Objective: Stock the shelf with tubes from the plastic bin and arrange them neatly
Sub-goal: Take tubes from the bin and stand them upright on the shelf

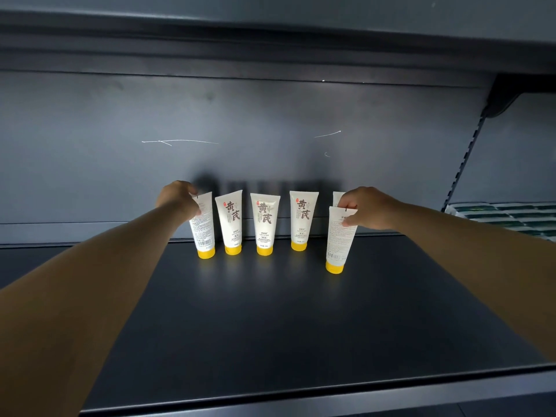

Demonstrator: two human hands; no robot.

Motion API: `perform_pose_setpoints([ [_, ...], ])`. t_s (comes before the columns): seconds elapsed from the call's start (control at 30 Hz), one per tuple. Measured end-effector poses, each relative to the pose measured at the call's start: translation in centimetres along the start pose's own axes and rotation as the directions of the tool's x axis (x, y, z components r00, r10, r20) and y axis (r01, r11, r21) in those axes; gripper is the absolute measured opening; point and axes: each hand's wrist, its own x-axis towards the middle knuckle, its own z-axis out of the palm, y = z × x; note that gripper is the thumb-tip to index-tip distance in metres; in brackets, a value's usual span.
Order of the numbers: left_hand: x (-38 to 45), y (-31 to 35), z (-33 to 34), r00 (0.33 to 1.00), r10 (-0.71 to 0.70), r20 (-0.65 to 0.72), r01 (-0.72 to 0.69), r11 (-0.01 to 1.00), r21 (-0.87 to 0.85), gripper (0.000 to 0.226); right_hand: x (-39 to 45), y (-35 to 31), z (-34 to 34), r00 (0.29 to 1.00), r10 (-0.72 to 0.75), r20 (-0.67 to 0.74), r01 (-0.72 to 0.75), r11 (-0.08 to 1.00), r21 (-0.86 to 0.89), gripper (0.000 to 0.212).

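Several white tubes with yellow caps stand cap-down in a row at the back of the dark shelf (270, 326). My left hand (177, 197) pinches the top of the leftmost tube (203, 227), whose printed back faces me. Three middle tubes (264, 224) show their front labels. My right hand (370, 209) pinches the top of a tube (338, 242) that stands a little in front of the row, back side toward me. Behind it another tube (337, 197) is mostly hidden. The plastic bin is out of view.
The shelf's back panel (240, 130) rises right behind the row, and an upper shelf (270, 40) hangs overhead. A slotted upright (463, 164) bounds the right side; beyond it lie dark green packs (505, 215). The shelf's front lip (301, 398) runs along the bottom.
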Motion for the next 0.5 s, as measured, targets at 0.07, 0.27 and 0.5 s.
perform_pose_setpoints([
  [0.07,-0.5,0.1,-0.7,1.000,0.001,-0.005,-0.001,1.000,-0.019,0.050,-0.4,-0.2,-0.5,1.000,0.014,-0.018,-0.013,1.000,0.010,0.033],
  [0.27,-2.8,0.7,-3.5,0.999,0.037,-0.006,-0.037,0.999,0.012,0.050,-2.8,-1.4,-2.1,0.998,0.004,-0.055,-0.001,0.999,0.048,0.036],
  [0.5,-7.2,1.7,-6.4,0.995,0.098,0.017,-0.099,0.993,0.071,0.046,-7.1,-4.3,-3.7,0.997,-0.031,-0.064,0.033,0.999,0.034,0.036],
])
